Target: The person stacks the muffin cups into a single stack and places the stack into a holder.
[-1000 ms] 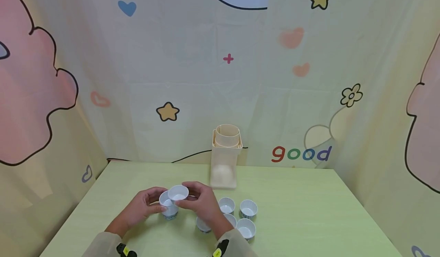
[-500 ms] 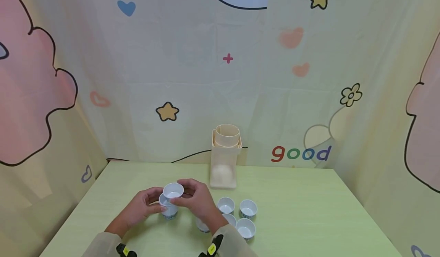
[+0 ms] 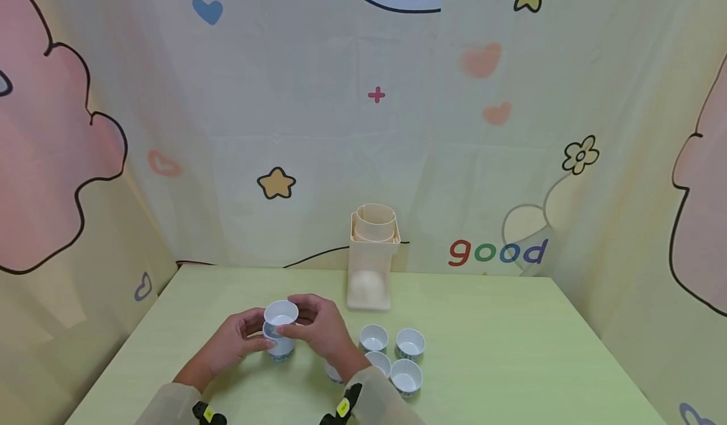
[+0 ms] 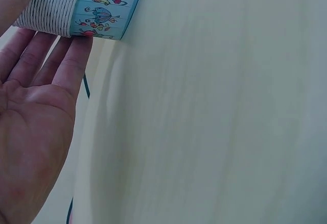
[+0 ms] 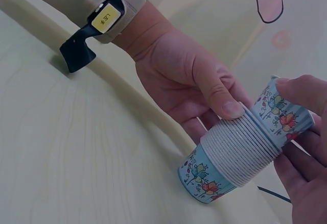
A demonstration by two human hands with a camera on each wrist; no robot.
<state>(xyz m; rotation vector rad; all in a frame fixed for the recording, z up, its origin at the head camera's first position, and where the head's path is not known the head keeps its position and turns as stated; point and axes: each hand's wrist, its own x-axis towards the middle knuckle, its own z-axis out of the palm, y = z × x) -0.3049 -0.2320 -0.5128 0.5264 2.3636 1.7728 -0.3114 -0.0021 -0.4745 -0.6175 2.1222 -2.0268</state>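
Observation:
My left hand (image 3: 238, 340) grips a stack of nested paper cups (image 3: 281, 350), thumb on the near side and fingers behind. In the right wrist view the stack's white rims (image 5: 240, 147) lie close together, and its lowest cup shows a blue floral print. Between the thumb and fingers of my right hand (image 3: 326, 330) is a single paper cup (image 3: 281, 314). Its lower part sits inside the stack's mouth, while its printed wall (image 5: 281, 114) stands out above. The left wrist view shows the left fingers under the ribbed rims (image 4: 53, 4).
Several paper cups stand mouth up to the right, among them a front cup (image 3: 406, 376) and a back cup (image 3: 411, 344); one (image 3: 333, 371) is partly hidden by my right wrist. A cream upright holder (image 3: 369, 273) with a round tube stands at the table's (image 3: 483, 324) back edge.
My right hand has moved left with its paper cup, from beside the stack's mouth to straight over and into it. The left hand and the stack have stayed in place.

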